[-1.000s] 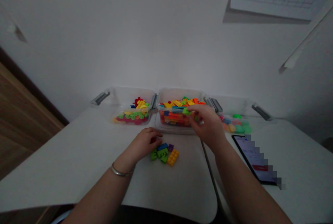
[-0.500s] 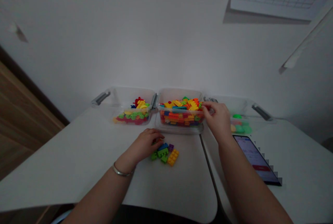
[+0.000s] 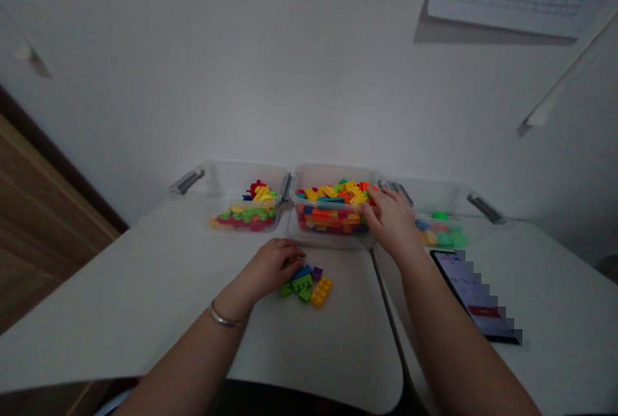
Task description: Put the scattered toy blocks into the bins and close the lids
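Note:
In the head view, my left hand (image 3: 273, 266) rests on the table with its fingers curled in beside a small pile of toy bricks. A bit of orange shows under those fingers, but what they grip is mostly hidden. Near the fingertips lie a blue brick (image 3: 302, 272), green bricks (image 3: 302, 283), a purple brick (image 3: 317, 273) and a yellow brick (image 3: 321, 292). My right hand (image 3: 392, 219) reaches over the right side of a clear bin (image 3: 333, 174) full of mixed bricks (image 3: 333, 216). Its thumb and fingers are apart at the bricks, the fingertips partly hidden.
Left of the bin stands a clear box (image 3: 232, 178) with colourful toy pieces. Another clear box (image 3: 429, 190) with rounded pieces stands on the right, partly behind my right hand. A phone (image 3: 470, 293) lies on the table (image 3: 145, 300) beside my right forearm. Behind rises a wall.
My right hand has moved left and farther over the bin's right end, its fingers now more spread. My left hand and the pile have stayed put.

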`<state>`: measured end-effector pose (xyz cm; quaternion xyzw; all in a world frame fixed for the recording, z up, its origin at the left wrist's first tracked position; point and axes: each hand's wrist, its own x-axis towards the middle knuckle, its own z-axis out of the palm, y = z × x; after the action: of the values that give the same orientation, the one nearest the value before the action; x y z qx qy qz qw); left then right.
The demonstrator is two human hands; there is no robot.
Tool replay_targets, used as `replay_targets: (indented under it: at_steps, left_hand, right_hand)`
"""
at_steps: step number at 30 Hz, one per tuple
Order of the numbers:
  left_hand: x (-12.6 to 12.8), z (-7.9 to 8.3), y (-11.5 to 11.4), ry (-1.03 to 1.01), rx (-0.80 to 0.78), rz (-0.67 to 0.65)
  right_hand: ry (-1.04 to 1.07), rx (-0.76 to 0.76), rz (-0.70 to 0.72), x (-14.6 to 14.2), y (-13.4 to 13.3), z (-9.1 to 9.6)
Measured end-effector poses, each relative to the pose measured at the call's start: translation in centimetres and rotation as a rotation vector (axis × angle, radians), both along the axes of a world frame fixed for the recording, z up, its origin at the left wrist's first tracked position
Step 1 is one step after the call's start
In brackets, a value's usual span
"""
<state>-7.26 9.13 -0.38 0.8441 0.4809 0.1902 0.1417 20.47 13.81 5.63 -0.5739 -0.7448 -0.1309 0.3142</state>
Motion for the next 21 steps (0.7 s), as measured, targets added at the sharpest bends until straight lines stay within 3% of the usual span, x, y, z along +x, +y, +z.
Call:
replay_targets:
  at_steps: [5,12,14,18,21]
  left_hand:
    - [-0.2,-0.1,0.1,0.000,0.006,0.012]
    - [-0.6,0.7,0.2,-0.032,0.012,0.079]
    - [-0.6,1.0,0.1,-0.037,0.011,0.110]
    - [-0.5,1.1,0.1,-0.050,0.014,0.135]
    - [-0.5,0.9,0.1,-0.067,0.029,0.140]
  right_hand:
    - [0.065,-0.014,0.062,0.0,0.0,0.2]
    - [0.191,0.136,0.261,-1.0,-2.4,2.5]
    - [0.164,0.043,0.389,-1.6,-3.2,3.0]
    - [-0.019,-0.315,0.697,-3.3,-4.0,2.6]
    - [-0.160,-0.499,0.723,-4.8,-4.1,1.3]
